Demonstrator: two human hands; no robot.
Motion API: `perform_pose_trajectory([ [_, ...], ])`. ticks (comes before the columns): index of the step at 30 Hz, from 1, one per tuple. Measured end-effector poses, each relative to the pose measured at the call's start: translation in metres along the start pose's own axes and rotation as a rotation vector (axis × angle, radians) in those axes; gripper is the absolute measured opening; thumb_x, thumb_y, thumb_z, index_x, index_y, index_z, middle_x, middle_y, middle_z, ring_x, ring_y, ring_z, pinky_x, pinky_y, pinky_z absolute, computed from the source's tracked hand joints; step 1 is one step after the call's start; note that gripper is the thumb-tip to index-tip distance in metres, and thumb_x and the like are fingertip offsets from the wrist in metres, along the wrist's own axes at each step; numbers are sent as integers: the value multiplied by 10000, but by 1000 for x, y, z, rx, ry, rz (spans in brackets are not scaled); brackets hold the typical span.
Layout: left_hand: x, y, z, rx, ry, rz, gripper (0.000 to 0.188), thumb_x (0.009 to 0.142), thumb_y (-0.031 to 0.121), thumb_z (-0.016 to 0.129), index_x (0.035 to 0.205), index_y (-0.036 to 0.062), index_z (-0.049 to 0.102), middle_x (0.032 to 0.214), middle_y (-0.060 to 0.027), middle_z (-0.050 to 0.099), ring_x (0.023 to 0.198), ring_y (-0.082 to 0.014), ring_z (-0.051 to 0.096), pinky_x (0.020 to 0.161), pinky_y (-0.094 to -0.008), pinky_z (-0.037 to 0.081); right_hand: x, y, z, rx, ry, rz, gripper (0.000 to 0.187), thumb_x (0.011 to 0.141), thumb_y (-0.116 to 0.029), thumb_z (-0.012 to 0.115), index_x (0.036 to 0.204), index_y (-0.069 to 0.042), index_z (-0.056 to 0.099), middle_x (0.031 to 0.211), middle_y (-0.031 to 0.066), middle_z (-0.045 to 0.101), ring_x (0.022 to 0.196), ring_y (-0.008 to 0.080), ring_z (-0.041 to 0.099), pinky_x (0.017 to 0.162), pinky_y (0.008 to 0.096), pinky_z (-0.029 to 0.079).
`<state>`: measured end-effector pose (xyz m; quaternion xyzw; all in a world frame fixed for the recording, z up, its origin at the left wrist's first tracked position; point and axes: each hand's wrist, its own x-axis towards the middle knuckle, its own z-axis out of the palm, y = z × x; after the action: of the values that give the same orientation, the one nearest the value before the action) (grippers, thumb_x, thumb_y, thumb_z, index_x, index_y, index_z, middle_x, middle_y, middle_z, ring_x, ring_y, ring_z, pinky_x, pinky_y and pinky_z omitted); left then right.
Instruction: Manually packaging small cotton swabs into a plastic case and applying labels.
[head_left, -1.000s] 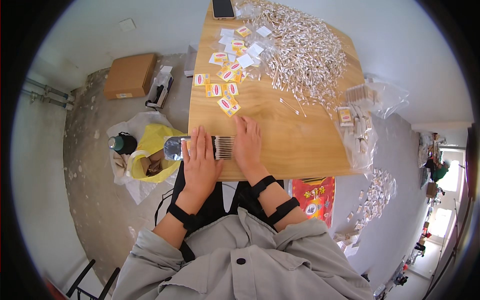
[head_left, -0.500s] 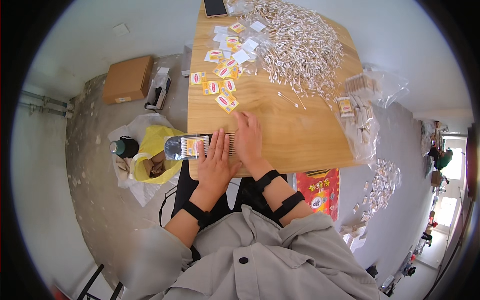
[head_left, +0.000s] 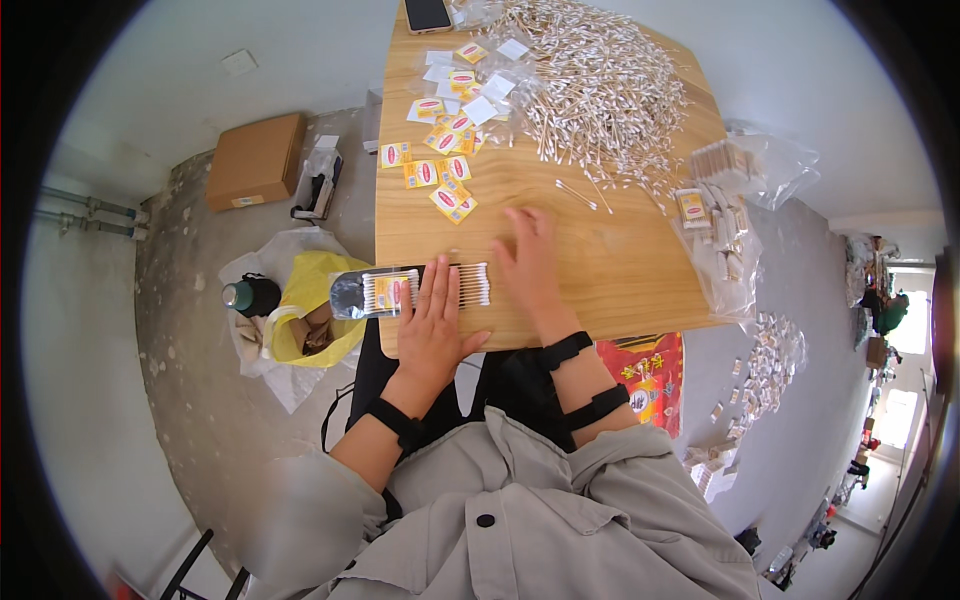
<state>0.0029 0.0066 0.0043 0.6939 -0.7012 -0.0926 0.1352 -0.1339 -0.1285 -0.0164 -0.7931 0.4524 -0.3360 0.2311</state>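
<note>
My left hand [head_left: 432,335] lies flat, its fingers stretched over a row of cotton swabs [head_left: 475,284] near the table's front left corner. White tips stick out to the right of those fingers. On the left, a yellow and white card [head_left: 385,292] sits with more swabs at the mouth of a clear plastic bag [head_left: 348,295], which reaches past the table edge. Whether the swabs under my palm run into the bag is hidden. Just right of the row, my right hand [head_left: 530,262] is above the wooden table [head_left: 590,290], fingers apart and holding nothing.
A big heap of loose cotton swabs [head_left: 600,95] covers the far right. Scattered cards [head_left: 450,170] and a phone [head_left: 428,14] lie at the far left. Filled packs [head_left: 722,230] hang by the right edge. A yellow bag [head_left: 290,335] and flask [head_left: 250,294] stand on the floor.
My right hand has lifted off the swab row and moved right, uncovering the white tips. My left hand stays flat in place.
</note>
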Motion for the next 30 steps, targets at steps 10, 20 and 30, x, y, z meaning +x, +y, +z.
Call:
perform_pose_trajectory([
  [10,1,-1,-6,57,-81,-27,1069,713,600,673,1467,-33,258,1567,-156,212,1464,-270,173,1155,-531,116,-19,-17,1,-200,164,137,414,823,-52,586,1229,-4,521,1192,199,494,1142,361,468,961,470,387],
  [20,-1,-9,-3,95,-18,-23,1072,681,633,672,1460,-6,307,1565,-133,230,1463,-238,181,1161,-530,106,-13,-41,34,-233,113,129,420,800,-29,548,1220,-21,534,1202,163,494,1147,345,462,990,452,357],
  [30,-1,-14,-10,75,-10,-18,890,800,511,628,1458,-1,317,1549,-127,274,1450,-239,224,1159,-497,141,-11,-41,44,-332,37,-10,388,844,-74,525,1228,-25,521,1187,162,489,1148,362,452,1064,485,307],
])
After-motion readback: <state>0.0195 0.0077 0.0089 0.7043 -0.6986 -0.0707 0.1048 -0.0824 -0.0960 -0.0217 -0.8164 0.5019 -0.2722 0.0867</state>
